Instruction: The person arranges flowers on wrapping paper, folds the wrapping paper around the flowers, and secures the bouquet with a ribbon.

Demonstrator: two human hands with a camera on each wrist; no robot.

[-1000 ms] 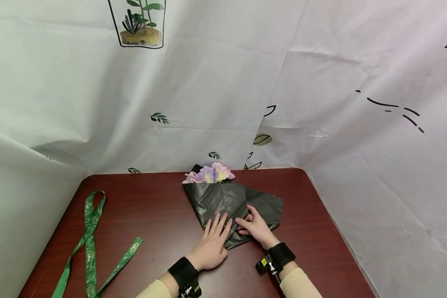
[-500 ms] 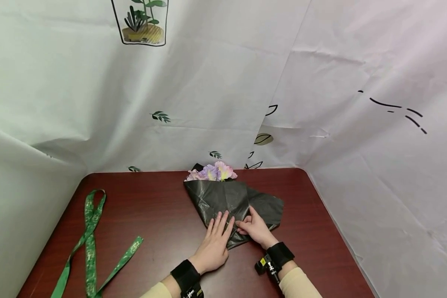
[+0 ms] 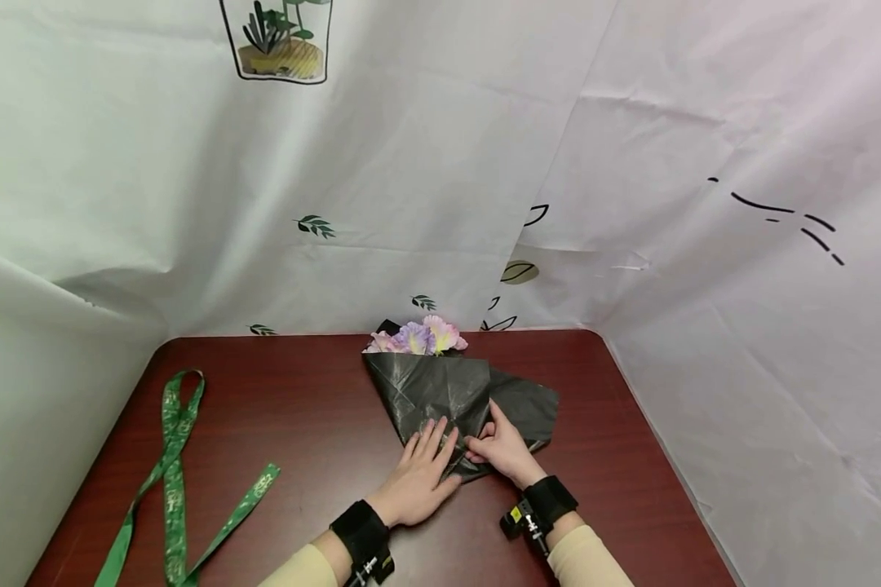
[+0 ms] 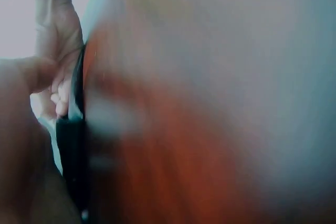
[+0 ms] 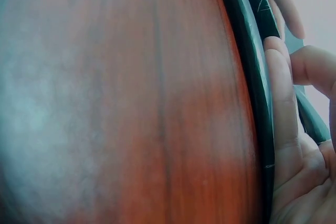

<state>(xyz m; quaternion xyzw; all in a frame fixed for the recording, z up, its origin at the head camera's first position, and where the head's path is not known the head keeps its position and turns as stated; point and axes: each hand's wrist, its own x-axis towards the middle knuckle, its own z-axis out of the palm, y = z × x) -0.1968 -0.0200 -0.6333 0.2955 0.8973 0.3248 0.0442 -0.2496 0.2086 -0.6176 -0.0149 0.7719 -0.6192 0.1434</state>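
Head view: I see the left hand spread flat on the black paper, fingers straight and gripping nothing, its thumb now stretched out toward the paper's lower tip, where half a second ago it lay tucked closer in. The right hand pinches the paper's folded edge between thumb and forefinger, much as before, while the wrapped flowers poke out at the far edge of the table.

Leaf-printed white cloth is hanging in folds behind and beside the dark red tabletop, which is gleaming softly.
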